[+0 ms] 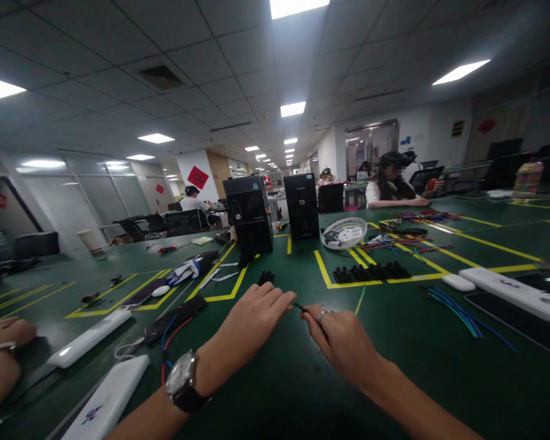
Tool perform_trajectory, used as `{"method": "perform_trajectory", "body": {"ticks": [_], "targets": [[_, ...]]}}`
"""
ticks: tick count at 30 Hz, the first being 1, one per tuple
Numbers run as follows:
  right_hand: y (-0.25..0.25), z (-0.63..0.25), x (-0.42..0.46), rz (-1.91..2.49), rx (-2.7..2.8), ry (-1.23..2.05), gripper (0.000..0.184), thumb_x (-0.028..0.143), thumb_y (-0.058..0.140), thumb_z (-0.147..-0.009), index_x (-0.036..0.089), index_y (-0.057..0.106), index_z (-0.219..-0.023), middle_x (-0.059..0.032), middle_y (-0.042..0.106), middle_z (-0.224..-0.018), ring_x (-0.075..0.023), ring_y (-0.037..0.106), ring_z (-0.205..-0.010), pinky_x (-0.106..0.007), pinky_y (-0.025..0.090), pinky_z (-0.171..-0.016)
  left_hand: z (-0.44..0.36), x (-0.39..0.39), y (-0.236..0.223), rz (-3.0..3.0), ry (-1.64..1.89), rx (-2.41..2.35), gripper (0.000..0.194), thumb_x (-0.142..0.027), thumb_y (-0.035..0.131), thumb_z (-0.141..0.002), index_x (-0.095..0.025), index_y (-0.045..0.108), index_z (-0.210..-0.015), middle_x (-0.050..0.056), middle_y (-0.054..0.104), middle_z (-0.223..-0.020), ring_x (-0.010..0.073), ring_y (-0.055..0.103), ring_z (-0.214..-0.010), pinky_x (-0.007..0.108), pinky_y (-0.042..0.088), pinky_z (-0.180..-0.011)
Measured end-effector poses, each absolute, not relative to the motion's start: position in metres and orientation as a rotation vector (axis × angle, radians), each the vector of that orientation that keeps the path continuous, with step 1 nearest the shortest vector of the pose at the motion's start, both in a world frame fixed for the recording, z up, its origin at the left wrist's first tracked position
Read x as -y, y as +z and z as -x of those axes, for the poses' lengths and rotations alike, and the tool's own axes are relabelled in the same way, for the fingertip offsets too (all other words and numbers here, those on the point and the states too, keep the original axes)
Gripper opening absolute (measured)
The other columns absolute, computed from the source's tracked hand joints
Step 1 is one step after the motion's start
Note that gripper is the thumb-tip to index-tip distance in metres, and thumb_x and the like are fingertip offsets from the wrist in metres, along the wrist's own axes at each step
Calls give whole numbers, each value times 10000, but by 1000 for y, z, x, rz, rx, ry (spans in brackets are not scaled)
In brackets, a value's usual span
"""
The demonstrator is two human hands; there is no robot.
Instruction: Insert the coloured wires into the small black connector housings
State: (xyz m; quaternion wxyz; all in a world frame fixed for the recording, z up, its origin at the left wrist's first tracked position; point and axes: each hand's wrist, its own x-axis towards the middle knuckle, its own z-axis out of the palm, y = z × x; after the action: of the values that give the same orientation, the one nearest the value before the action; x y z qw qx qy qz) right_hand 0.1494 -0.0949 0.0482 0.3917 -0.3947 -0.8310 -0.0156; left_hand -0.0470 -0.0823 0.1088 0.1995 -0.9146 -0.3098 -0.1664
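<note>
In front of me, above the green tabletop, my left hand (pixel 256 315), with a watch on its wrist, has its fingers pinched together. My right hand (pixel 346 342), wearing a ring, grips a thin black piece (pixel 299 306) between thumb and fingers. This piece runs across the small gap to my left fingertips, and its ends are hidden in the fingers. Just beyond my left hand lies a small black part (pixel 266 278). A row of black parts (pixel 371 272) sits farther off to the right, along a yellow tape line.
Two black computer towers (pixel 305 205) stand ahead, beside a white basket (pixel 360 227). Blue and green wires (pixel 456 311), a white power bank (pixel 513 292) and a dark phone-like slab lie right. Another white power bank (pixel 107 397) is left, near another person's hands (pixel 7 342).
</note>
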Motion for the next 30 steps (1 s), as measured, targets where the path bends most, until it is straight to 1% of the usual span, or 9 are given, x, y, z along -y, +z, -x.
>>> {"method": "perform_trajectory", "body": {"ticks": [4,8,11,15,18,22,26,30], "targets": [[48,-151,95,975,2132,-173,271,238,349,-975,134,597,-1011,-51,688,-740,-131,637,-602,-234,368,-564,51,86,111,2519,-491,803,307,-204,407,-942,-162,449,-1243,68,602,-961,193,518,-841,350,442,-727],[48,-153,94,895,2197,-221,271,228,369,-967,145,573,-1126,-54,702,-814,-145,646,-651,-244,398,-583,54,89,112,2538,-528,767,224,-230,437,-933,-154,518,-1127,66,600,-929,189,507,-814,334,431,-693],[50,-153,95,842,2211,-182,294,212,366,-964,156,546,-1189,-67,700,-887,-151,647,-729,-249,432,-639,55,88,111,2567,-504,751,173,-212,431,-935,-155,553,-1043,57,601,-883,183,500,-797,323,418,-683],[55,-151,99,858,2158,2,326,196,373,-954,194,516,-1247,-62,667,-933,-153,621,-809,-267,456,-705,58,86,106,2610,-511,722,175,-184,397,-946,-152,561,-998,50,592,-832,167,481,-750,304,390,-652],[59,-150,100,817,2108,157,329,162,403,-934,218,531,-1232,-53,641,-972,-152,599,-865,-277,462,-749,60,85,101,2651,-550,720,177,-175,379,-952,-157,553,-976,44,585,-816,156,467,-726,296,365,-637],[60,-151,99,710,2070,301,302,126,421,-922,216,577,-1165,-51,632,-999,-151,581,-921,-289,457,-808,61,83,96,2700,-591,719,192,-173,361,-957,-161,550,-921,34,575,-786,144,458,-703,294,332,-625],[59,-153,97,638,2066,365,296,117,422,-923,210,593,-1146,-52,635,-995,-148,577,-925,-286,453,-815,62,79,92,2757,-621,686,221,-177,348,-961,-162,554,-881,23,573,-758,137,464,-698,296,317,-630],[55,-153,96,578,2107,384,315,111,410,-924,216,598,-1155,-53,643,-990,-142,583,-921,-273,455,-812,67,74,85,2872,-686,634,243,-177,325,-964,-160,563,-923,32,587,-769,135,488,-724,292,330,-647]]}}
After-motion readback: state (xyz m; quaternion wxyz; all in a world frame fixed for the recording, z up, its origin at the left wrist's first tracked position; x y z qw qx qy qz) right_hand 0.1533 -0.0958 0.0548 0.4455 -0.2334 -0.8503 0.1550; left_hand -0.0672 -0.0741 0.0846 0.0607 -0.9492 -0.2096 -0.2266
